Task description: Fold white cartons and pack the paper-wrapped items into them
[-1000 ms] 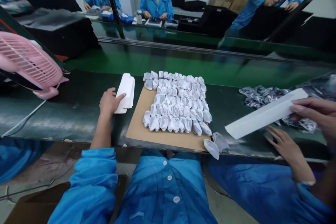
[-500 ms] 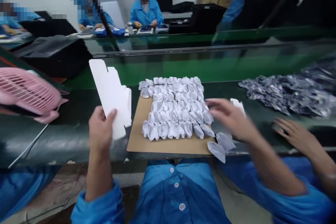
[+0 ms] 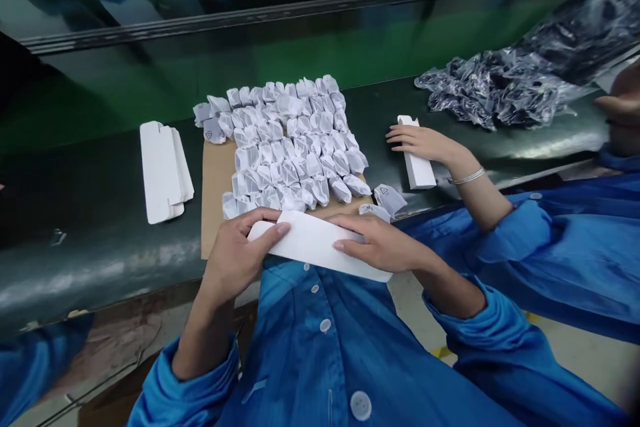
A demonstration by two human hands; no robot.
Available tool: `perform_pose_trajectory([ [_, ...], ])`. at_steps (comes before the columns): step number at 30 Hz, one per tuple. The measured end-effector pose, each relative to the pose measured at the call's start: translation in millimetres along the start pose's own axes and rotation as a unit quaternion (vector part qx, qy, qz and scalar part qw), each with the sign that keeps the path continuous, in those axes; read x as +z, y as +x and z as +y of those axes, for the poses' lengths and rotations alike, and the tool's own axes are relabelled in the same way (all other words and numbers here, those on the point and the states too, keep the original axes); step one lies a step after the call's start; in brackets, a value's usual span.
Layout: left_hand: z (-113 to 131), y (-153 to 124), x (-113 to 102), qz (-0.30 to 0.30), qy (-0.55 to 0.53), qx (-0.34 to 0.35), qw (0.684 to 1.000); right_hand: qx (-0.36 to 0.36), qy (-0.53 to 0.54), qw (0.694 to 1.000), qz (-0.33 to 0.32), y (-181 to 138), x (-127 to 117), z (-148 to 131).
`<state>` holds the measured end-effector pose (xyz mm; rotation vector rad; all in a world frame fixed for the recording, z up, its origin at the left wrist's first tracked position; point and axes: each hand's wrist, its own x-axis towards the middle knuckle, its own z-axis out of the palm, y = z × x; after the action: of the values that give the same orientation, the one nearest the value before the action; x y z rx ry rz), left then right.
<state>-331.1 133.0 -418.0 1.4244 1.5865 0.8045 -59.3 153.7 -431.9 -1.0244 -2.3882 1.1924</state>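
Observation:
A long white cardboard box (image 3: 315,243), which looks flat, is held level in front of my body. My left hand (image 3: 240,247) grips its left end, thumb on top. Toward the other end, my right hand (image 3: 380,240) is closed on it with the thumb across the near face. Just beyond lie rows of small white wrapped packets (image 3: 295,140) on a brown cardboard sheet (image 3: 215,180). Left of the sheet rests a small stack of flat white boxes (image 3: 163,173). Two loose packets (image 3: 389,200) are at the sheet's near right corner.
On the right, a co-worker's hand (image 3: 425,143) lies on a formed white box (image 3: 419,170). Behind it is a heap of clear plastic bags (image 3: 495,87). Another hand (image 3: 625,97) shows at the right edge. A green barrier (image 3: 370,47) runs along the back of the dark work surface (image 3: 100,227).
The flat stack from my left hand now lies on the surface. Both hands have come together on one white box. The co-worker's hand has reached a white box, and my view has tilted down.

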Motion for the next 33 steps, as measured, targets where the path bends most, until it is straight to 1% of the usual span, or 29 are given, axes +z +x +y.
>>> perform_pose_trajectory([
  [1,2.8,2.5,2.9,0.008,0.005,-0.003,1.000,-0.002,-0.073,0.996,0.041,-2.9,5.4,-4.2],
  [3,5.0,4.0,9.5,0.021,-0.018,-0.006,1.000,-0.019,-0.218,0.968,0.120,-7.2,18.1,-11.2],
  [4,4.8,3.7,11.2,0.014,-0.029,-0.008,0.999,-0.034,-0.274,0.951,0.142,-8.7,23.4,-13.3],
  [6,3.7,2.2,10.5,-0.031,-0.039,-0.015,0.999,-0.075,-0.334,0.926,0.157,-10.2,29.1,-14.4],
  [8,2.5,0.7,7.1,-0.077,-0.036,-0.021,0.996,-0.109,-0.351,0.915,0.166,-10.3,28.6,-12.9],
  [9,2.0,-0.1,5.8,-0.083,-0.034,-0.019,0.996,-0.124,-0.353,0.912,0.168,-10.1,26.9,-12.0],
  [10,1.4,-1.0,5.3,-0.078,-0.029,-0.013,0.996,-0.135,-0.357,0.909,0.168,-9.7,25.1,-11.5],
  [14,-1.4,-6.0,9.4,-0.005,0.030,0.036,0.999,-0.144,-0.381,0.898,0.166,-8.5,21.8,-15.0],
  [17,-2.5,-9.6,9.8,0.002,0.038,0.050,0.998,-0.143,-0.389,0.896,0.161,-9.8,22.4,-19.9],
  [19,-2.6,-10.3,6.7,-0.015,0.015,0.043,0.999,-0.138,-0.390,0.897,0.153,-11.3,21.7,-21.3],
  [20,-2.7,-10.1,4.7,-0.033,-0.002,0.035,0.999,-0.135,-0.389,0.900,0.146,-12.0,20.8,-21.2],
  [23,-4.3,-7.6,1.1,-0.115,-0.054,0.009,0.992,-0.137,-0.380,0.906,0.128,-13.6,18.2,-18.9],
  [24,-5.3,-6.6,1.7,-0.131,-0.063,0.006,0.989,-0.140,-0.375,0.908,0.126,-14.1,18.0,-18.1],
  [25,-6.5,-5.5,3.2,-0.131,-0.065,0.007,0.989,-0.142,-0.370,0.909,0.127,-14.7,18.4,-17.5],
  [26,-7.6,-4.5,5.3,-0.119,-0.060,0.010,0.991,-0.141,-0.366,0.911,0.129,-15.6,19.3,-17.2],
  [29,-9.7,-2.3,10.6,-0.057,-0.030,0.027,0.998,-0.142,-0.369,0.909,0.128,-20.6,23.1,-18.2],
  [30,-9.5,-2.3,10.6,-0.048,-0.024,0.027,0.998,-0.148,-0.375,0.906,0.127,-22.8,23.3,-18.5],
  [32,-7.4,-4.7,7.8,-0.054,-0.036,0.015,0.998,-0.155,-0.383,0.902,0.129,-26.3,21.0,-18.0],
  [33,-5.6,-7.6,6.3,-0.058,-0.060,0.008,0.996,-0.150,-0.384,0.899,0.146,-26.8,18.8,-16.9],
])
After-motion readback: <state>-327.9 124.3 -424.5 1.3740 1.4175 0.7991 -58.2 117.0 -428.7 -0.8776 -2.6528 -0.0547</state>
